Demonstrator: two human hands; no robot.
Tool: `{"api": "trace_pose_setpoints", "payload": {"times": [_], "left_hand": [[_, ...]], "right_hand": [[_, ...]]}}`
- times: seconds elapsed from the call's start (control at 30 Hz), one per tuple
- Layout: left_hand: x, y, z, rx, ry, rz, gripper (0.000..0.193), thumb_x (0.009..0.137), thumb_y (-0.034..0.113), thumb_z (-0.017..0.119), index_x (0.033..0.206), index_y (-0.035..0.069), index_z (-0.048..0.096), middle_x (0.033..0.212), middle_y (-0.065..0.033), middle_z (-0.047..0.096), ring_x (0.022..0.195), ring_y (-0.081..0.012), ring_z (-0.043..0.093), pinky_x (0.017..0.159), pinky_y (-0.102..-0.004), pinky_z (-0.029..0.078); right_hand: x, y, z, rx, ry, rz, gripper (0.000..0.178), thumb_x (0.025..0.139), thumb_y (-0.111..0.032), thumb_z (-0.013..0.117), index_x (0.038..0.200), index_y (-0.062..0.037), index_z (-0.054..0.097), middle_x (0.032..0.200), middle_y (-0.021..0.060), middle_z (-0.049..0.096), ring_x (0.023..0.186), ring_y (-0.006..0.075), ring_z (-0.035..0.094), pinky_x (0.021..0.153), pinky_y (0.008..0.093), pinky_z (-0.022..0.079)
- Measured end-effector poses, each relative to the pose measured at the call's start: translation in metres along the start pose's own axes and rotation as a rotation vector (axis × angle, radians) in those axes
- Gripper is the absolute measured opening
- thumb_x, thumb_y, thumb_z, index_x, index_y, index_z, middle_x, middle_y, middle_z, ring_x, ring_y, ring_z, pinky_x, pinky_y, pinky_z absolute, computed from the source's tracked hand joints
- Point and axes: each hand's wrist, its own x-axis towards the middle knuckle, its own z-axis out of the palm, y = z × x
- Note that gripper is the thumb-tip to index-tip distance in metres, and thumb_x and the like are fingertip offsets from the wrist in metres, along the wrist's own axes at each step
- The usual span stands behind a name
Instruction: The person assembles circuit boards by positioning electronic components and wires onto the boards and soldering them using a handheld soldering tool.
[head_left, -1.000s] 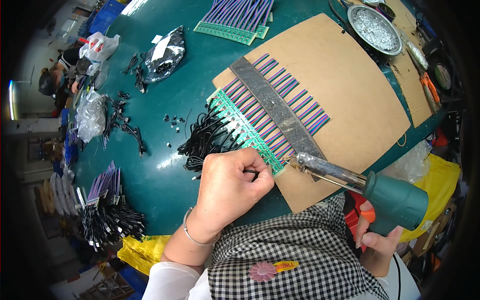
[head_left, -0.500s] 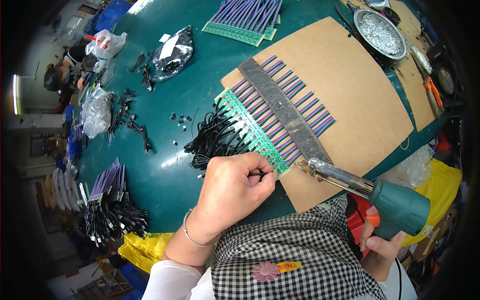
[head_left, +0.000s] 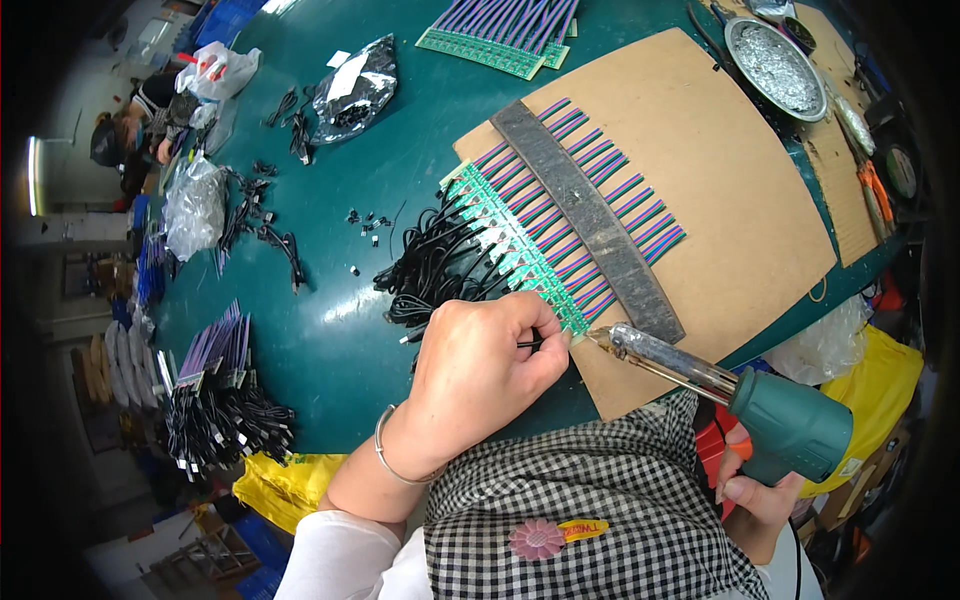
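My left hand (head_left: 485,365) pinches a thin black cable (head_left: 528,345) between thumb and fingers, at the near end of a green circuit board strip (head_left: 515,243). My right hand (head_left: 762,495) grips the green handle of a soldering gun (head_left: 795,420). Its tip lies close beside the strip's near end; whether they touch I cannot tell. Black cables (head_left: 430,265) run off the strip's left side in a bundle. Striped coloured wires (head_left: 628,208) stretch out from its right side, under a dark flat metal bar (head_left: 595,220).
Brown cardboard (head_left: 745,170) lies beneath the wires. A metal dish (head_left: 775,68) of silvery material stands far right. More wired boards (head_left: 490,45) lie at the back, a finished-looking cable bundle (head_left: 225,410) at left. Plastic bags (head_left: 355,90) and another person are farther off.
The soldering gun's tip has come nearer to the strip's near end. My left hand still pinches the cable there. The whole view has shifted slightly.
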Motion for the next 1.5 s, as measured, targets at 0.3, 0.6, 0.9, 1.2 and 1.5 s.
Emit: {"api": "trace_pose_setpoints", "payload": {"times": [0.3,0.6,0.9,1.2,1.5], "left_hand": [[0.001,-0.001,0.001,-0.009,0.007,0.018,0.01,0.067,0.004,0.066,0.063,0.002,0.058,0.042,-0.0012,0.038,0.039,-0.0049,0.03,0.038,-0.0216,0.03],[-0.001,-0.002,0.002,-0.026,0.036,0.025,0.009,0.066,0.004,0.066,0.063,0.002,0.058,0.042,-0.0013,0.037,0.038,-0.0051,0.03,0.038,-0.0218,0.029],[-0.001,-0.004,0.002,-0.02,0.033,-0.001,0.009,0.066,0.003,0.066,0.063,0.001,0.057,0.044,-0.0002,0.042,0.04,-0.0031,0.032,0.039,-0.0204,0.03],[0.002,0.005,0.001,-0.006,0.042,0.023,0.009,0.067,0.005,0.065,0.065,-0.001,0.059,0.043,-0.0019,0.042,0.039,-0.0045,0.034,0.039,-0.0219,0.03],[-0.009,0.007,0.002,0.015,0.072,-0.018,0.011,0.067,0.006,0.068,0.065,-0.001,0.059,0.046,-0.0017,0.046,0.041,-0.0044,0.04,0.04,-0.021,0.033]], "right_hand": [[0.0,0.002,-0.002,-0.028,-0.023,0.019,0.05,0.064,0.0,0.07,0.103,0.0121,0.042,0.073,0.0149,0.053,0.046,0.0165,0.052,0.038,0.0239,0.045],[0.003,0.012,-0.008,-0.115,-0.143,-0.065,0.044,0.066,-0.001,0.068,0.099,0.0087,0.041,0.059,0.0133,0.051,0.045,0.0169,0.051,0.038,0.0255,0.045],[0.012,-0.004,-0.001,0.198,-0.003,-0.013,0.062,0.061,0.004,0.069,0.111,0.0175,0.036,0.092,0.0259,0.052,0.048,0.0184,0.053,0.039,0.0259,0.047],[0.028,-0.009,-0.009,0.24,-0.057,-0.193,0.066,0.065,-0.005,0.066,0.116,0.017,0.03,0.107,0.0265,0.046,0.04,0.02,0.05,0.032,0.0257,0.041],[0.111,-0.053,-0.012,0.429,0.088,-0.564,0.044,0.078,-0.006,0.057,0.117,0.0062,0.04,0.062,0.0072,0.049,0.044,0.0137,0.046,0.038,0.0235,0.041]]}}
